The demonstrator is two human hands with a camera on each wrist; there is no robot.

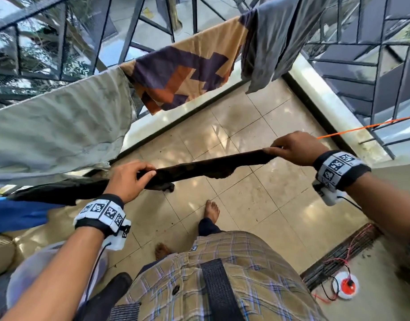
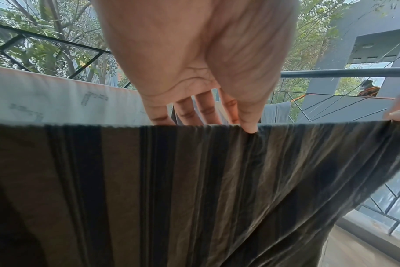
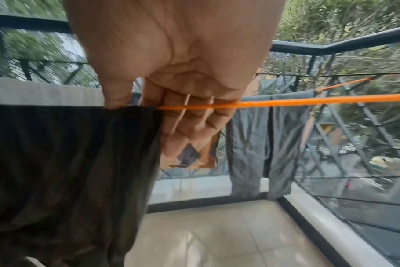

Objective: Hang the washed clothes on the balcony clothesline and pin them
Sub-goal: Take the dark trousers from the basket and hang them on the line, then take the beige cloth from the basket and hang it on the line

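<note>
A: How far along is the laundry?

B: Decent. Pale sheet (image 1: pixel 55 126), patterned cloth (image 1: pixel 183 66) and grey trousers (image 1: pixel 271 40) already hang by the railing. The dark striped cloth (image 1: pixel 199 167) is over the orange clothesline (image 3: pixel 308 101), left hand (image 1: pixel 127 179) and right hand (image 1: pixel 294 149) both pinching its top edge.

A: Pegs? A basket?

B: Can't see any pegs or a basket.

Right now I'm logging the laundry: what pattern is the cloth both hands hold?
Dark cloth with vertical brown, black and navy stripes; clearest in the left wrist view.
</note>
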